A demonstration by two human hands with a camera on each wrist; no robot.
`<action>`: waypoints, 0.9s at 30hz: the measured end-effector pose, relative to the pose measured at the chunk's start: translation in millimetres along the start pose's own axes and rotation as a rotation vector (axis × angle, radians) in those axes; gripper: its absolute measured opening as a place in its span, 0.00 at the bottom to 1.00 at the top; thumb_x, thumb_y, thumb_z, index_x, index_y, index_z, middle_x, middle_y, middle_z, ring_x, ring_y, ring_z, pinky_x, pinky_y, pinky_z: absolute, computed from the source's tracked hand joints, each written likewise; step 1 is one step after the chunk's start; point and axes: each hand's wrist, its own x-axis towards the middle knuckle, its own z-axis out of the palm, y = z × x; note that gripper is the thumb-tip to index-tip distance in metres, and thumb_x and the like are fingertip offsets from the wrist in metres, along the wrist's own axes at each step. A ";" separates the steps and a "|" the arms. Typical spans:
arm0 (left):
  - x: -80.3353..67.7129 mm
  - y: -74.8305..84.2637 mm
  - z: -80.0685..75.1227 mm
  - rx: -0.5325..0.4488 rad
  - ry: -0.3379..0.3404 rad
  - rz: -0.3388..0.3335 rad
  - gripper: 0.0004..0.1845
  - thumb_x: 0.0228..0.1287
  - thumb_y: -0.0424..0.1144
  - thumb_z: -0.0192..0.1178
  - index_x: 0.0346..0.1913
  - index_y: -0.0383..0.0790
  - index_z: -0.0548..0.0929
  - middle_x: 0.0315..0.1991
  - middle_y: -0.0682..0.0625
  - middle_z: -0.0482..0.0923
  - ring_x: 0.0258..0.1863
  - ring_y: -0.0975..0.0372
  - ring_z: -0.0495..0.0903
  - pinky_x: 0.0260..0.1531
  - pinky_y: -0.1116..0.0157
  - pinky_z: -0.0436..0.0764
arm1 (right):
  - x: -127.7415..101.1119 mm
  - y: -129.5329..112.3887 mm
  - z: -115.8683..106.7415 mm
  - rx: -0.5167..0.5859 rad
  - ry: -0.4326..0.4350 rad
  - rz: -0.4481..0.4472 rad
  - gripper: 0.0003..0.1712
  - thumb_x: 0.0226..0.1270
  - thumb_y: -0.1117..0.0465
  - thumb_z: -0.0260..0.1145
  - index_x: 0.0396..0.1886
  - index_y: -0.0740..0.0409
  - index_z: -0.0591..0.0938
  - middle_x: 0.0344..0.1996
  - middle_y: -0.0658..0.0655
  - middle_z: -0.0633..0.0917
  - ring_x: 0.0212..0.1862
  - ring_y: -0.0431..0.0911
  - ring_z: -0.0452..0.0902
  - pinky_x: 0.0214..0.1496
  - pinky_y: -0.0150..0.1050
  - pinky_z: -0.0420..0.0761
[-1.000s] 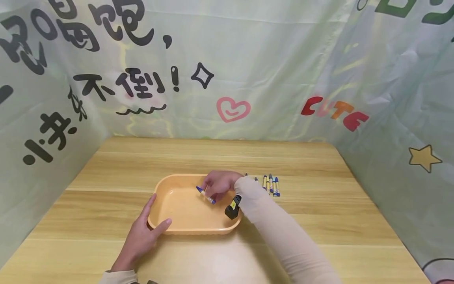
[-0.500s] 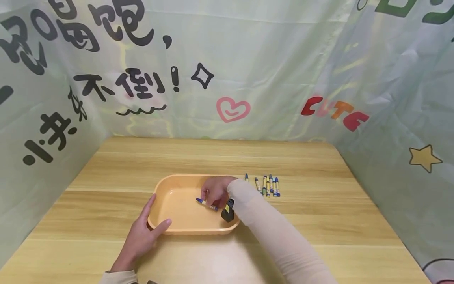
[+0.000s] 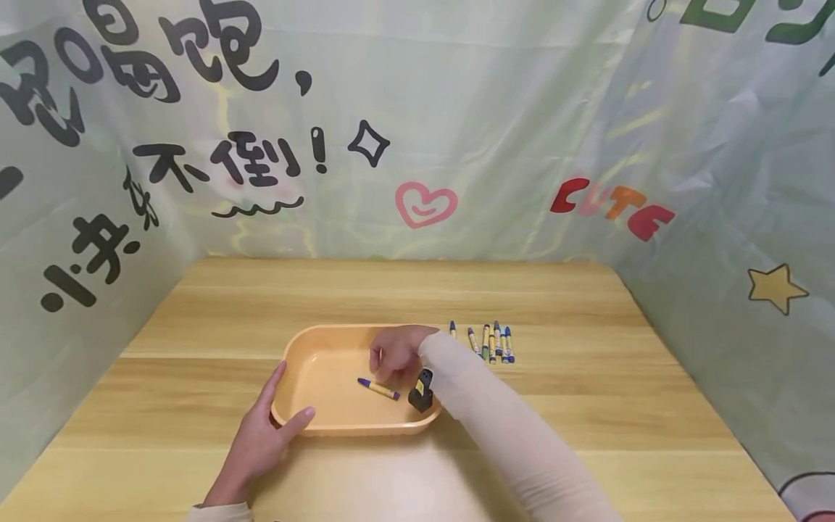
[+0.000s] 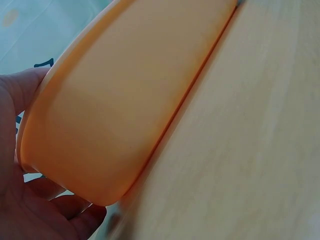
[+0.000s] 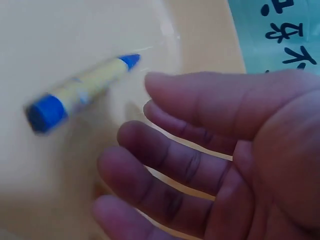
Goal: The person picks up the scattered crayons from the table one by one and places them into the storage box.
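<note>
An orange plastic tray (image 3: 320,395) stands on the table. My left hand (image 3: 264,438) grips its left end, the thumb over the front rim and the other fingers along the outside, as the left wrist view also shows. Inside the tray is a blue-tipped crayon (image 3: 378,389) in a yellow wrapper. Just behind it, over the tray, is my right hand (image 3: 399,351), holding nothing. In the right wrist view the crayon (image 5: 87,90) is apart from the loosely bent fingers (image 5: 150,155); it looks a little blurred there.
Several more crayons (image 3: 492,342) lie side by side on the wooden table (image 3: 554,406), right of the tray. One stands apart near the right forearm. Printed cloth walls (image 3: 509,130) enclose the back and sides.
My right hand has lowered the crayon into the tray and let it go. The crayon now shows its full length. My left hand keeps its hold on the tray.
</note>
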 end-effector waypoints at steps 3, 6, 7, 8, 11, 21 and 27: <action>0.3 0.1 0.0 0.013 -0.008 0.004 0.50 0.61 0.51 0.66 0.78 0.58 0.44 0.36 0.40 0.77 0.18 0.59 0.73 0.17 0.63 0.76 | -3.8 -2.4 -6.7 -0.034 0.020 -0.010 0.01 0.66 0.65 0.65 0.35 0.56 0.80 0.25 0.52 0.78 0.25 0.41 0.72 0.25 0.33 0.75; 2.3 0.8 -0.4 0.015 -0.002 0.014 0.49 0.61 0.51 0.66 0.78 0.59 0.45 0.36 0.39 0.77 0.18 0.59 0.73 0.17 0.63 0.76 | -9.5 -4.1 -15.3 -0.006 0.033 -0.011 0.03 0.68 0.61 0.64 0.37 0.56 0.80 0.31 0.54 0.80 0.31 0.45 0.78 0.33 0.38 0.82; 2.7 0.9 -0.5 0.009 0.000 0.015 0.49 0.61 0.51 0.66 0.78 0.59 0.46 0.38 0.39 0.78 0.18 0.58 0.74 0.18 0.63 0.76 | -11.4 -4.0 -17.9 0.002 0.039 -0.013 0.03 0.68 0.61 0.64 0.38 0.56 0.79 0.33 0.54 0.80 0.33 0.46 0.79 0.35 0.40 0.83; 2.9 0.9 -0.6 0.003 0.001 0.014 0.49 0.61 0.50 0.66 0.78 0.59 0.46 0.40 0.38 0.78 0.19 0.58 0.75 0.18 0.63 0.77 | -13.8 -3.8 -20.6 0.008 0.045 -0.017 0.04 0.68 0.60 0.64 0.38 0.55 0.79 0.34 0.54 0.80 0.34 0.46 0.80 0.36 0.40 0.83; 1.6 -0.2 -0.9 -0.020 -0.004 -0.004 0.49 0.61 0.49 0.67 0.78 0.59 0.46 0.38 0.37 0.79 0.18 0.57 0.76 0.17 0.62 0.78 | -21.1 -0.1 -27.9 0.025 0.066 -0.045 0.05 0.69 0.60 0.63 0.40 0.56 0.79 0.36 0.55 0.81 0.35 0.48 0.82 0.35 0.41 0.83; 4.0 -1.4 -1.0 -0.017 0.002 0.034 0.49 0.61 0.49 0.67 0.78 0.55 0.46 0.55 0.30 0.73 0.32 0.56 0.80 0.23 0.63 0.79 | -51.3 36.9 -58.3 0.225 0.240 -0.135 0.09 0.70 0.62 0.61 0.46 0.62 0.77 0.38 0.69 0.82 0.30 0.49 0.80 0.32 0.41 0.82; 0.1 -2.8 -0.8 0.031 -0.002 0.026 0.49 0.62 0.51 0.66 0.78 0.55 0.45 0.48 0.35 0.76 0.22 0.59 0.74 0.19 0.64 0.76 | -67.8 69.8 -65.4 0.247 0.342 -0.092 0.10 0.72 0.62 0.60 0.47 0.64 0.75 0.34 0.67 0.80 0.30 0.53 0.80 0.36 0.50 0.82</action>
